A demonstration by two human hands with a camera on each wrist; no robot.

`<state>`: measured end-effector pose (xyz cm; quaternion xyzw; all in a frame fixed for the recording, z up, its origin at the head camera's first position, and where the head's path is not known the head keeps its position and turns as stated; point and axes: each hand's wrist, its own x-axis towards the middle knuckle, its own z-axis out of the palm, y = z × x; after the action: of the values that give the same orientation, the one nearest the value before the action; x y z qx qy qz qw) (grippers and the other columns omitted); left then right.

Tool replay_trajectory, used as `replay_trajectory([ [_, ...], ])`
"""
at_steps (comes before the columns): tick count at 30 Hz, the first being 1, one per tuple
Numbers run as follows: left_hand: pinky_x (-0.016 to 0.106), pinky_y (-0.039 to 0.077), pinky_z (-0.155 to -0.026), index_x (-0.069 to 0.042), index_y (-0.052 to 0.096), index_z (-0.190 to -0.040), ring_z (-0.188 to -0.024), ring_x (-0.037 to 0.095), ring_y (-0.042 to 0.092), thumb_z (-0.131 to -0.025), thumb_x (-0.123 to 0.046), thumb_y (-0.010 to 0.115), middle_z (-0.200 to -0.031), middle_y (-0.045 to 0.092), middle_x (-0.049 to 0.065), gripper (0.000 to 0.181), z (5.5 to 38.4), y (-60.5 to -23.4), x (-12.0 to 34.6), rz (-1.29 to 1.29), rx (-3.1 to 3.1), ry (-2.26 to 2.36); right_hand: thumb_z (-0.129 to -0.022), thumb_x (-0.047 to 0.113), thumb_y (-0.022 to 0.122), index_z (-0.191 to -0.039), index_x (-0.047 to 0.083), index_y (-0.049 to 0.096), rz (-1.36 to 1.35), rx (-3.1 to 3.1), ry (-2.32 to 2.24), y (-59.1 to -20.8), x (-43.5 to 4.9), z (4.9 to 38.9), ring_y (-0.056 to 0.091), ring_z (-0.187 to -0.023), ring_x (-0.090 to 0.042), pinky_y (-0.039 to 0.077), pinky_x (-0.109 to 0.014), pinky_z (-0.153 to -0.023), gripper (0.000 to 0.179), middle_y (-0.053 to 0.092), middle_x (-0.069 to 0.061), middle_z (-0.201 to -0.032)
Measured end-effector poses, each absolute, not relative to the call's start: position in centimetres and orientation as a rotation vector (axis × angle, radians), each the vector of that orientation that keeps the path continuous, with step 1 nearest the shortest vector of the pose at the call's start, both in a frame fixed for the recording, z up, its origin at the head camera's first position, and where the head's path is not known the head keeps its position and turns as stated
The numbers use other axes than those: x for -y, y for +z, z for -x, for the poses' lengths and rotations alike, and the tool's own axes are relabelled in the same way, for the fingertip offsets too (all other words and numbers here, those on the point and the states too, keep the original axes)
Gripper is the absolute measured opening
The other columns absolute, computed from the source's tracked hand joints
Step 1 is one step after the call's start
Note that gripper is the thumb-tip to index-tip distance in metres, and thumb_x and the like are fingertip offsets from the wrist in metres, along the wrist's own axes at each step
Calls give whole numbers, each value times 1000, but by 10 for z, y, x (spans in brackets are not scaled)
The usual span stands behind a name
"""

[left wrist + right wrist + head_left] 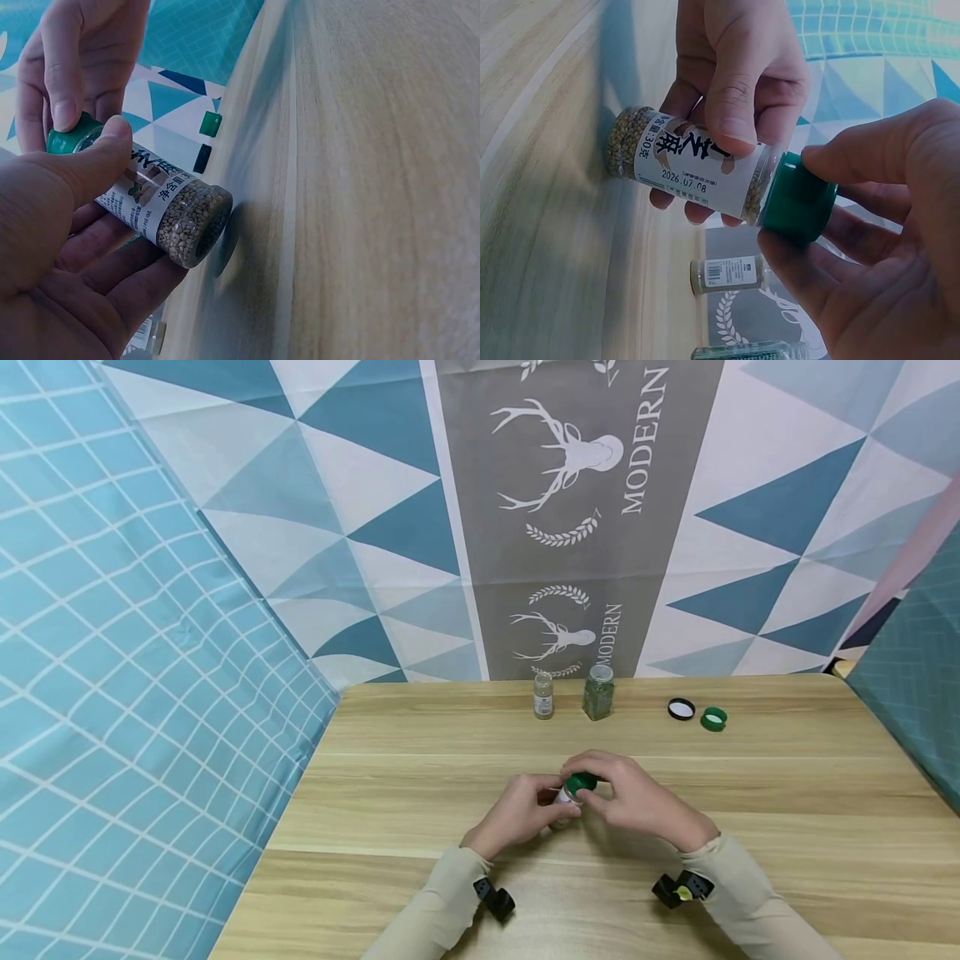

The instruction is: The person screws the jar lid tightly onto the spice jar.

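Note:
Tilted just above the table, a clear spice jar [697,165] of pale sesame-like seeds carries a white label and a green cap [801,199]. My left hand [521,814] grips the jar's body between thumb and fingers. With thumb and fingertips my right hand [637,797] pinches the green cap, which sits on the jar's mouth. In the left wrist view the jar's seed-filled base [195,225] points down toward the tabletop. Whether the cap is tight or loose I cannot tell.
At the table's back edge stand a small labelled jar [543,696] and a jar of green flakes [598,693], both uncapped. A black cap [681,709] and another green cap [714,719] lie to their right. A patterned cloth [390,527] hangs behind the wooden table [405,752].

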<state>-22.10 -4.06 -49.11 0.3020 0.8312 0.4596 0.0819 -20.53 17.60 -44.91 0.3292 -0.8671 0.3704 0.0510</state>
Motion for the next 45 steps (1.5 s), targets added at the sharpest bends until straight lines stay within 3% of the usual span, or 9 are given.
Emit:
replay_trajectory([
  [7, 14, 58, -77, -17, 75, -120, -90, -4, 67, -94, -30, 76, -108, 77, -3, 29, 221, -491, 40, -916, -2488, 1364, -94, 8, 74, -121, 12, 72, -960, 2668, 1096, -450, -176, 207, 69, -111, -18, 60, -40, -96, 28, 72, 0, -120],
  [18, 13, 58, -75, -19, 75, -117, -87, -7, 65, -95, -31, 75, -105, 76, -7, 25, 223, -492, 40, -952, -2502, 1349, -96, 16, 74, -123, 11, 72, -945, 2671, 1056, -450, -176, 208, 70, -109, -18, 61, -39, -93, 28, 73, -3, -120],
  [24, 14, 58, -78, -17, 74, -126, -93, -5, 68, -95, -30, 75, -115, 77, -3, 34, 223, -491, 40, -943, -2484, 1364, -97, 25, 74, -137, 6, 63, -918, 2692, 1080, -449, -179, 207, 65, -122, -30, 55, -51, -103, 45, 67, -12, -135],
  [28, 14, 58, -78, -17, 73, -128, -94, -4, 68, -95, -29, 76, -116, 76, -2, 35, 223, -491, 40, -930, -2478, 1373, -97, 28, 73, -145, 10, 57, -908, 2707, 1100, -449, -180, 206, 57, -134, -33, 49, -54, -110, 54, 60, -13, -146],
  [35, 14, 57, -77, -17, 76, -122, -89, -4, 67, -95, -29, 77, -109, 78, -3, 29, 222, -490, 40, -891, -2487, 1369, -92, 15, 76, -143, 8, 58, -986, 2686, 1116, -448, -179, 205, 53, -139, -36, 44, -57, -114, 55, 57, -14, -148],
  [45, 13, 57, -77, -15, 75, -123, -90, -4, 67, -94, -30, 77, -109, 78, -1, 33, 223, -492, 41, -905, -2510, 1362, -89, -3, 74, -130, 9, 69, -1024, 2635, 1096, -450, -177, 205, 63, -127, -32, 52, -52, -107, 42, 68, -7, -133],
])
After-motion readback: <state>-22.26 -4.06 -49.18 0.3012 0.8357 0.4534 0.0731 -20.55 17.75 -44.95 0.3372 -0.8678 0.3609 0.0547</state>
